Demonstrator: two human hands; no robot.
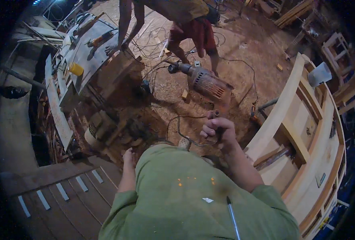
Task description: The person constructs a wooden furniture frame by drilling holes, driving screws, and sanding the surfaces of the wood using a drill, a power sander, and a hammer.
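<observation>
My right hand is closed on the dusty handle of a large grey power tool, whose body points up and away from me, with a cord trailing below it. My left hand hangs low beside my green shirt, fingers loosely extended, with nothing visible in it. A light wooden curved frame stands at my right, with a translucent plastic container on its far end. A pen lies against my shirt.
A co-worker in red shorts leans at a cluttered bench with a yellow container and another power tool. Cords and wood scraps lie on the dusty floor. Wooden slats fill the lower left; stacked timber is at back right.
</observation>
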